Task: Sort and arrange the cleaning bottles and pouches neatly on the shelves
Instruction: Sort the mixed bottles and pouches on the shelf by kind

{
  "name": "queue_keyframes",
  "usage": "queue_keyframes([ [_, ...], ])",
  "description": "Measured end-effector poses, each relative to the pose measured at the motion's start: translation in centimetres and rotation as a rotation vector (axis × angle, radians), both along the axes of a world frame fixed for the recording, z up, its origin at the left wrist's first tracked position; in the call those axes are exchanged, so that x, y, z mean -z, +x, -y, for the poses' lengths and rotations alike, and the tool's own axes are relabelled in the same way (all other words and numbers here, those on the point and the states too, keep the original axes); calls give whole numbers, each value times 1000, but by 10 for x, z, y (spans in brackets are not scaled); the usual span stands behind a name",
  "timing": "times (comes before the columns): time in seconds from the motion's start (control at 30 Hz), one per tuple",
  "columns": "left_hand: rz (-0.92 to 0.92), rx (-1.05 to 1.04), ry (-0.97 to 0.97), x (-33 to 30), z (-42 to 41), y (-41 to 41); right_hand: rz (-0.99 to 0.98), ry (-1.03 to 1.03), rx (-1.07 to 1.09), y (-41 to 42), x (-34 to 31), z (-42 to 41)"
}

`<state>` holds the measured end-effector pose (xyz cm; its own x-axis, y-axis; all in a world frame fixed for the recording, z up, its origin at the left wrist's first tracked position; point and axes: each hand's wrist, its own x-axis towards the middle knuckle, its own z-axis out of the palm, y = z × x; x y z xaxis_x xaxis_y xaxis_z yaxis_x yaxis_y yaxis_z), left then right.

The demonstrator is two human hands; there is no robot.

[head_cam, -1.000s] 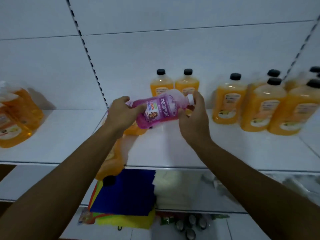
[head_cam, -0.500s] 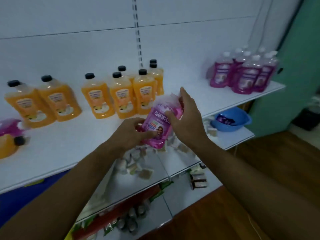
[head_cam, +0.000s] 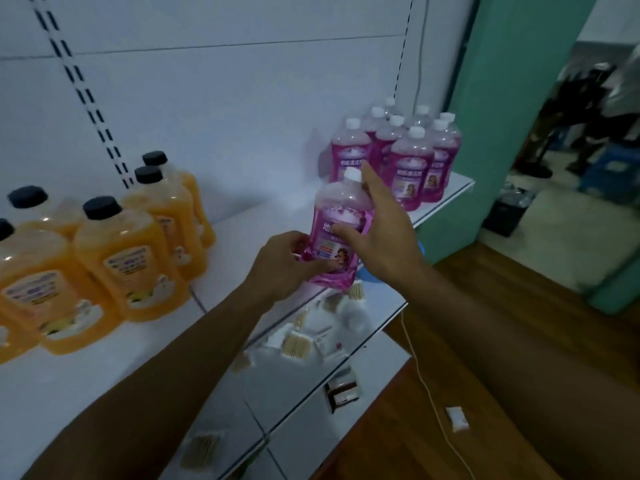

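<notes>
A purple bottle (head_cam: 341, 209) with a white cap stands nearly upright in the air above the front edge of the top shelf (head_cam: 256, 223). My left hand (head_cam: 287, 261) grips its lower left side and my right hand (head_cam: 381, 233) wraps its right side. Behind it, at the shelf's right end, stands a group of several purple bottles (head_cam: 408, 161) with white caps. Several orange bottles (head_cam: 117, 251) with black caps fill the shelf's left part.
The lower shelf (head_cam: 377, 327) carries small packets of cotton swabs (head_cam: 294, 344). A teal wall (head_cam: 502, 98) closes off the right end of the shelving. The wooden floor (head_cam: 433, 375) holds a white cable and a small white packet (head_cam: 457, 417).
My view has swung right along the shelf. The purple bottle went from lying sideways to nearly upright, and both hands carried it toward the purple group.
</notes>
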<state>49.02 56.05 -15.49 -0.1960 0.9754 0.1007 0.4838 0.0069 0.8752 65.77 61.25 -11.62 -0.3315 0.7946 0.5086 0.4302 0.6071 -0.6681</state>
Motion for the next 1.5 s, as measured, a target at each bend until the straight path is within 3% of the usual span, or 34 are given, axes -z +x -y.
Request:
queue_keyframes([
  [0.47,-3,-7,31,12,-177,11,168,224,61,-6,2,-154],
  [0.83,-113,-69,7,20,-202,16,194,208,-10,-2,10,-190],
  [1.0,-286,-81,-76,21,-179,16,260,384,11,-12,-4,-168],
  [1.2,-470,-146,-161,22,-117,3,305,377,-249,-35,-10,-119],
  [1.33,-341,-264,-8,12,-46,-10,300,380,-493,-65,-4,-66],
  [1.5,-459,-324,122,4,58,-25,243,404,-738,-109,-3,14],
])
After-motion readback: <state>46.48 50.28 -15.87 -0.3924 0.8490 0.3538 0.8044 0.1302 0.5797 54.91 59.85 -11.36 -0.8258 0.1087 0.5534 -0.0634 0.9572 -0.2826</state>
